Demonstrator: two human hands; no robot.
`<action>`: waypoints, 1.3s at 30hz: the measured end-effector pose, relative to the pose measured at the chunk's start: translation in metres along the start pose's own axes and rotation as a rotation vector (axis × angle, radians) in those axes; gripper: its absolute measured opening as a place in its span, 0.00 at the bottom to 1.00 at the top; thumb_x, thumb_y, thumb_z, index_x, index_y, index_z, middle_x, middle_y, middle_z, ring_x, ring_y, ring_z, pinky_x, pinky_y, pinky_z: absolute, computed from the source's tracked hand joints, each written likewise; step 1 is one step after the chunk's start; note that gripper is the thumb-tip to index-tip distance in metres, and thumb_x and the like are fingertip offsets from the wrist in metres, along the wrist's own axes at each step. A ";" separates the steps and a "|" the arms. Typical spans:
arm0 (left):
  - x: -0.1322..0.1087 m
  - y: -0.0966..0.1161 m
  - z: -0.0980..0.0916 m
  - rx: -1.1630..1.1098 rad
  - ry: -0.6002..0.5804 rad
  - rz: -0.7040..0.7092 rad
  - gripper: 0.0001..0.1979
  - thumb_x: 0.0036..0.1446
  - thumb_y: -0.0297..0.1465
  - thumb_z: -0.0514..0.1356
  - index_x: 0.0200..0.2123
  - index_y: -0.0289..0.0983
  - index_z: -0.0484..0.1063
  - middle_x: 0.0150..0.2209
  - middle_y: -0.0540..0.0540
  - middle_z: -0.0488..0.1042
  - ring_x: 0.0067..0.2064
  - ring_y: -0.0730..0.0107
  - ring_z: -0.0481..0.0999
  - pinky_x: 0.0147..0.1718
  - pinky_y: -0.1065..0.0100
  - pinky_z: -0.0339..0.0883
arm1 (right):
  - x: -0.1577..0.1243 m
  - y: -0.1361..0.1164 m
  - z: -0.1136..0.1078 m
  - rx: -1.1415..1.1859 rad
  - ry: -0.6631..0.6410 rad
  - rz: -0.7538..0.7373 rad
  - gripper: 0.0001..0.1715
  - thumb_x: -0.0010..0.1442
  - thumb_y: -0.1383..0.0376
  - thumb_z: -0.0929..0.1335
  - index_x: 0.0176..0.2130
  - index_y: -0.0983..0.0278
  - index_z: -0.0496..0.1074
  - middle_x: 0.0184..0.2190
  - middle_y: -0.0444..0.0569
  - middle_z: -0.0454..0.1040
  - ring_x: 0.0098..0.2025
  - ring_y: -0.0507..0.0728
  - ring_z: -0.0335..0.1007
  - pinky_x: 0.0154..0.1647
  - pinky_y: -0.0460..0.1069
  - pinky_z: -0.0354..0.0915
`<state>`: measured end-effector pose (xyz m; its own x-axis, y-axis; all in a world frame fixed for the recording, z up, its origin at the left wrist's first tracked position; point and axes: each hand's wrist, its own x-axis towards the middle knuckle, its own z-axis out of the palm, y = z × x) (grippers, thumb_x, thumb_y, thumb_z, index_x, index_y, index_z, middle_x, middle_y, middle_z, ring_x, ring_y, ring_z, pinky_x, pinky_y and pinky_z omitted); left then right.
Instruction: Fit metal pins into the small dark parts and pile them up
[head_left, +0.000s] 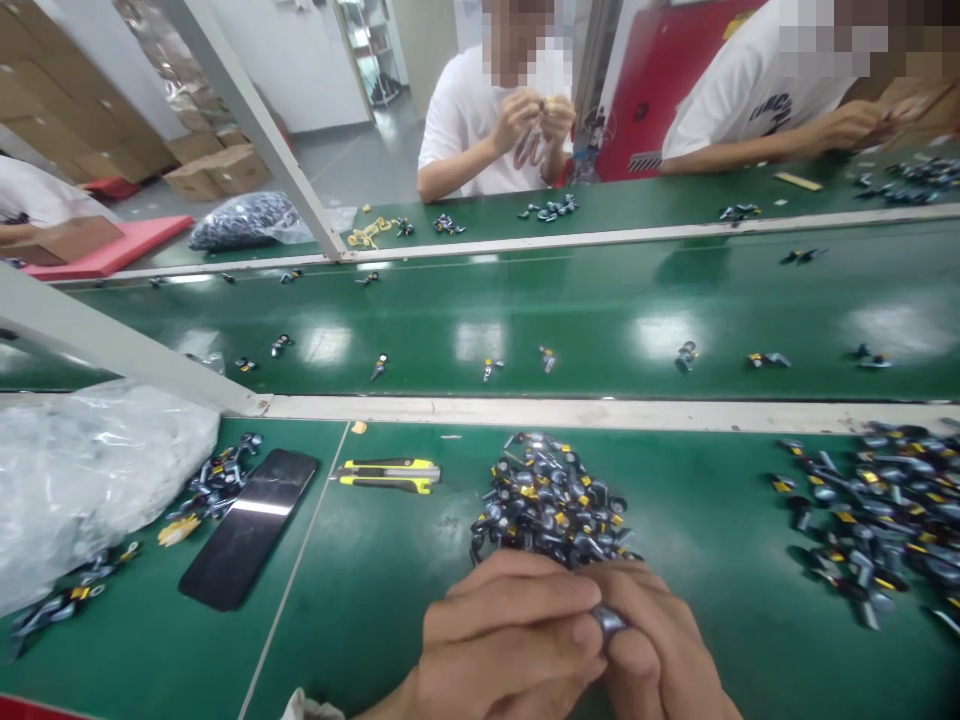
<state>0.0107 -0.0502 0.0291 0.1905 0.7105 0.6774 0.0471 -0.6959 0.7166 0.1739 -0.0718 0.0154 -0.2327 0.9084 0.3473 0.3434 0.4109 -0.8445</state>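
Observation:
A small shiny dark metal part (609,622) is pinched between my two hands at the bottom of the view. The fingers of my left hand (517,630) press together at its left side. My right hand (664,640) closes round it from the right, with the fingertips touching the left ones. Most of the part is hidden by fingers. Just beyond my hands lies a pile of similar dark metal parts (551,500), many with yellow bits on them.
A larger heap of parts (877,510) spreads at the right. To the left lie a yellow box cutter (386,474), a black phone (249,530) and a clear plastic bag (90,480). Parts dot the green belt (420,320) beyond a white rail (450,411). Co-workers sit across.

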 end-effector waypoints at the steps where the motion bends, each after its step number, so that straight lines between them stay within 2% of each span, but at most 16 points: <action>1: -0.001 0.000 0.001 -0.002 0.007 0.004 0.17 0.57 0.23 0.69 0.50 0.38 0.78 0.43 0.41 0.84 0.40 0.63 0.85 0.38 0.65 0.84 | 0.001 0.000 0.001 0.000 0.007 -0.016 0.31 0.73 0.46 0.51 0.31 0.59 0.65 0.22 0.44 0.72 0.24 0.55 0.71 0.32 0.48 0.67; 5: -0.002 0.000 0.002 0.017 0.028 0.023 0.17 0.57 0.20 0.69 0.50 0.36 0.78 0.43 0.40 0.83 0.41 0.63 0.84 0.39 0.65 0.84 | 0.006 -0.003 0.002 -0.027 0.077 -0.074 0.28 0.76 0.52 0.52 0.30 0.58 0.64 0.20 0.43 0.70 0.20 0.53 0.67 0.27 0.47 0.64; 9: 0.001 -0.001 0.001 0.007 0.007 0.000 0.14 0.61 0.25 0.66 0.50 0.36 0.77 0.42 0.39 0.82 0.41 0.63 0.84 0.40 0.63 0.83 | 0.007 -0.005 0.002 -0.027 0.079 0.011 0.27 0.76 0.54 0.54 0.30 0.58 0.66 0.21 0.44 0.73 0.23 0.55 0.70 0.27 0.47 0.65; 11: 0.003 -0.002 0.001 -0.084 0.008 -0.073 0.08 0.63 0.28 0.66 0.46 0.36 0.78 0.40 0.40 0.81 0.39 0.65 0.83 0.41 0.64 0.81 | 0.006 -0.005 0.002 0.038 0.037 0.066 0.29 0.76 0.56 0.53 0.26 0.59 0.63 0.18 0.42 0.69 0.20 0.54 0.65 0.25 0.47 0.62; 13: 0.003 -0.004 0.003 -0.213 0.012 -0.209 0.03 0.61 0.30 0.68 0.37 0.38 0.78 0.37 0.44 0.79 0.39 0.67 0.82 0.41 0.66 0.79 | 0.004 -0.004 0.001 0.137 -0.057 0.123 0.30 0.77 0.55 0.52 0.25 0.59 0.61 0.18 0.42 0.68 0.21 0.53 0.64 0.26 0.47 0.62; 15: 0.001 -0.007 0.004 -0.336 0.000 -0.333 0.09 0.56 0.34 0.71 0.32 0.38 0.76 0.36 0.46 0.76 0.42 0.66 0.80 0.44 0.65 0.78 | 0.003 -0.004 -0.001 0.239 -0.176 0.149 0.31 0.76 0.53 0.50 0.25 0.59 0.60 0.20 0.42 0.67 0.23 0.53 0.64 0.29 0.48 0.62; 16: 0.000 -0.008 0.004 -0.383 -0.012 -0.375 0.11 0.54 0.37 0.72 0.33 0.39 0.76 0.37 0.45 0.76 0.44 0.64 0.80 0.45 0.63 0.78 | 0.002 -0.004 -0.002 0.278 -0.231 0.155 0.32 0.76 0.51 0.50 0.25 0.60 0.60 0.20 0.42 0.67 0.23 0.53 0.64 0.31 0.48 0.62; 18: -0.001 -0.010 0.002 -0.438 -0.096 -0.417 0.19 0.50 0.42 0.73 0.43 0.41 0.77 0.44 0.40 0.77 0.50 0.56 0.80 0.51 0.58 0.76 | 0.003 -0.004 -0.006 0.333 -0.317 0.154 0.33 0.75 0.49 0.50 0.24 0.60 0.58 0.20 0.41 0.64 0.24 0.52 0.61 0.32 0.48 0.61; 21: 0.005 -0.011 -0.005 -0.462 -0.371 -0.412 0.36 0.51 0.42 0.71 0.63 0.44 0.70 0.57 0.34 0.76 0.59 0.48 0.77 0.59 0.52 0.72 | 0.004 -0.006 -0.013 0.402 -0.412 0.147 0.34 0.75 0.47 0.50 0.24 0.60 0.59 0.20 0.40 0.61 0.23 0.51 0.58 0.28 0.47 0.58; 23: 0.012 -0.010 -0.010 -0.463 -0.519 -0.382 0.38 0.54 0.39 0.70 0.67 0.46 0.65 0.60 0.35 0.75 0.61 0.49 0.75 0.61 0.52 0.70 | 0.005 -0.007 -0.016 0.407 -0.457 0.131 0.34 0.75 0.49 0.50 0.26 0.61 0.64 0.20 0.40 0.61 0.22 0.51 0.57 0.24 0.46 0.58; 24: 0.014 -0.009 -0.011 -0.463 -0.551 -0.360 0.38 0.55 0.38 0.69 0.68 0.45 0.64 0.60 0.35 0.75 0.61 0.49 0.75 0.61 0.52 0.70 | 0.006 -0.008 -0.017 0.386 -0.466 0.113 0.34 0.75 0.50 0.50 0.27 0.61 0.67 0.20 0.41 0.62 0.21 0.51 0.58 0.23 0.45 0.58; 26: 0.017 -0.008 -0.014 -0.459 -0.571 -0.319 0.37 0.56 0.38 0.69 0.68 0.44 0.63 0.60 0.35 0.74 0.63 0.49 0.73 0.61 0.51 0.70 | 0.007 -0.010 -0.018 0.317 -0.460 0.062 0.35 0.76 0.53 0.50 0.29 0.61 0.72 0.20 0.43 0.67 0.22 0.52 0.62 0.25 0.46 0.63; 29: 0.015 -0.009 -0.015 -0.452 -0.587 -0.279 0.36 0.58 0.40 0.67 0.68 0.44 0.63 0.60 0.35 0.73 0.63 0.49 0.72 0.60 0.50 0.70 | 0.008 -0.014 -0.017 0.238 -0.417 -0.006 0.35 0.76 0.55 0.51 0.31 0.60 0.76 0.25 0.47 0.78 0.29 0.55 0.73 0.35 0.48 0.71; 31: 0.013 -0.009 -0.017 -0.430 -0.599 -0.269 0.36 0.58 0.40 0.67 0.68 0.44 0.63 0.61 0.35 0.73 0.62 0.49 0.72 0.60 0.51 0.70 | 0.009 -0.017 -0.017 0.214 -0.401 -0.023 0.35 0.76 0.56 0.51 0.32 0.59 0.78 0.27 0.48 0.81 0.32 0.56 0.77 0.40 0.49 0.73; 36: 0.008 -0.013 -0.018 -0.424 -0.605 -0.268 0.32 0.61 0.37 0.66 0.68 0.44 0.64 0.61 0.36 0.73 0.63 0.50 0.72 0.60 0.51 0.71 | 0.008 -0.016 -0.013 0.178 -0.376 -0.032 0.35 0.77 0.56 0.50 0.32 0.58 0.77 0.30 0.49 0.82 0.34 0.56 0.78 0.39 0.49 0.73; 39: 0.009 -0.016 -0.016 -0.429 -0.601 -0.321 0.29 0.65 0.37 0.62 0.67 0.43 0.64 0.61 0.37 0.73 0.63 0.52 0.73 0.60 0.53 0.71 | 0.008 -0.013 -0.011 0.222 -0.348 0.047 0.34 0.77 0.54 0.51 0.31 0.60 0.73 0.26 0.46 0.77 0.28 0.53 0.74 0.33 0.47 0.70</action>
<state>-0.0036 -0.0307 0.0265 0.7322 0.6066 0.3096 -0.1681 -0.2795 0.9453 0.1779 -0.0693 0.0341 -0.5283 0.8297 0.1800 0.1653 0.3085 -0.9367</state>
